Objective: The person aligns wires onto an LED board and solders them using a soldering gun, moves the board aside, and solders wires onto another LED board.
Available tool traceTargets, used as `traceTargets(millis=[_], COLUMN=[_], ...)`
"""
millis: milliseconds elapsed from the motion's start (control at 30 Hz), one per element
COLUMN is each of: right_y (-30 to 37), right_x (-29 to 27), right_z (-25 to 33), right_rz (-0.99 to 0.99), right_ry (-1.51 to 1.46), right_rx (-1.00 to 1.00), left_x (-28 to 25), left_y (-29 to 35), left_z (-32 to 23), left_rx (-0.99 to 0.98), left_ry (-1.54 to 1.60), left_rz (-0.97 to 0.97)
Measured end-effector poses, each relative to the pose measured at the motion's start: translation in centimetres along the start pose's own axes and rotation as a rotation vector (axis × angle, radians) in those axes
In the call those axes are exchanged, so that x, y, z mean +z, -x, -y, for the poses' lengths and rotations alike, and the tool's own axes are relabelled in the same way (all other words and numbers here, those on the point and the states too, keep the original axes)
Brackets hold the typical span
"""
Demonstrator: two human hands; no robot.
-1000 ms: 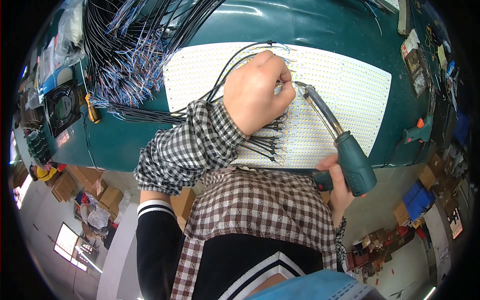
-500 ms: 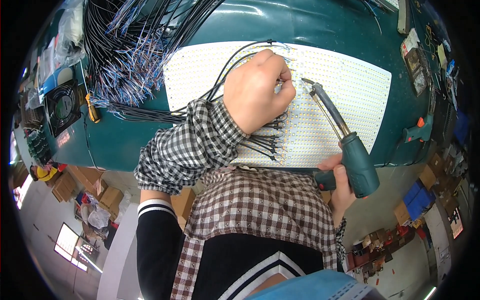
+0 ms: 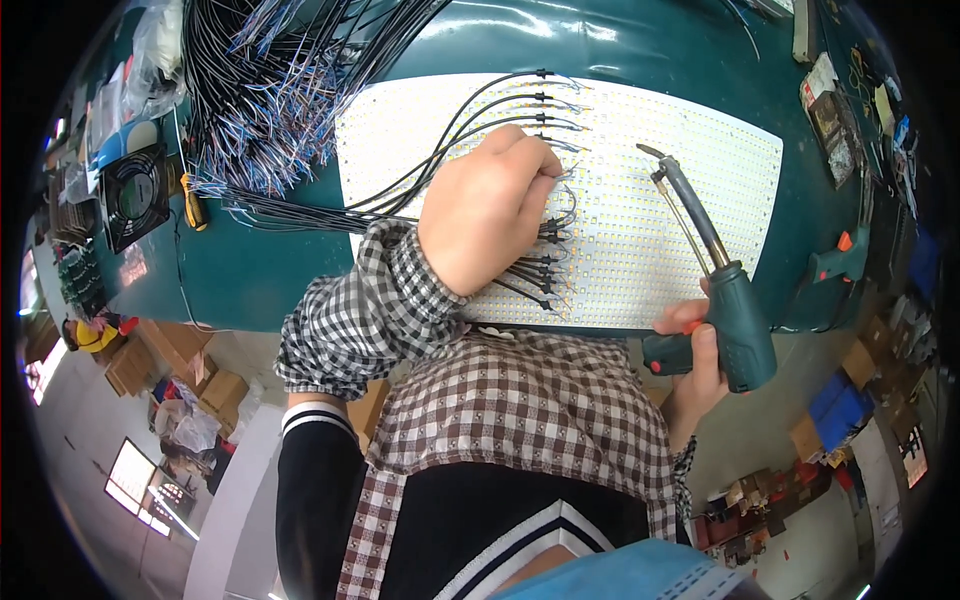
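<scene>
My left hand (image 3: 487, 215) is closed in a pinch above a white LED panel (image 3: 680, 220). Thin wire ends (image 3: 570, 195) show beside its fingertips, but whatever it pinches is hidden. Black cables (image 3: 470, 115) with black ties run under this hand, their thin wire ends lying along the panel's middle. My right hand (image 3: 697, 370) grips the green handle of a soldering gun (image 3: 738, 325) at the panel's lower right. The gun's bent tip (image 3: 650, 151) hovers over the LED rows, apart from the left fingers.
A thick bundle of black cables (image 3: 215, 75) with stripped wire ends fills the back left of the green table (image 3: 240, 290). A black fan (image 3: 135, 200) and a yellow-handled screwdriver (image 3: 194, 205) lie to the left. Another green tool (image 3: 840, 258) rests at the right edge.
My left hand has drawn back left and nearer, uncovering several cable ends at the panel's far side. The soldering gun has shifted right, its tip farther from the wires.
</scene>
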State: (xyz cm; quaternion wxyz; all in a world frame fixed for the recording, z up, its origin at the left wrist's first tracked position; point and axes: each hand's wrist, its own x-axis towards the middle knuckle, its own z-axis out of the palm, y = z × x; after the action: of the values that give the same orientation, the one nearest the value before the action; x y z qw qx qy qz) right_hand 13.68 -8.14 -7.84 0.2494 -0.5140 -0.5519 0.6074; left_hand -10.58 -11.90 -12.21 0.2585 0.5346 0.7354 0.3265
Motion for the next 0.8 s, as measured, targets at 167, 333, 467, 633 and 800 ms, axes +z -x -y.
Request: traceTargets(millis=[167, 333, 467, 633, 800], right_y=[0.4, 0.4, 0.7, 0.9, 0.8], right_x=[0.0, 0.1, -0.2, 0.0, 0.2], right_z=[-0.3, -0.5, -0.3, -0.5, -0.5], right_rz=[-0.026, -0.014, -0.021, 0.003, 0.012], right_ry=[-0.012, -0.027, -0.023, -0.026, -0.007], right_rx=[0.024, -0.004, 0.056, 0.036, 0.013], left_x=[0.9, 1.1, 1.0, 1.2, 1.8], left_y=[0.0, -0.9, -1.3, -1.6, -1.5], left_z=[-0.4, 0.3, 0.6, 0.4, 0.4], left_rx=[0.050, 0.029, 0.011, -0.035, -0.067], left_ry=[0.045, 0.143, 0.169, 0.190, 0.107], left_rz=[-0.057, -0.058, -0.038, -0.005, -0.004])
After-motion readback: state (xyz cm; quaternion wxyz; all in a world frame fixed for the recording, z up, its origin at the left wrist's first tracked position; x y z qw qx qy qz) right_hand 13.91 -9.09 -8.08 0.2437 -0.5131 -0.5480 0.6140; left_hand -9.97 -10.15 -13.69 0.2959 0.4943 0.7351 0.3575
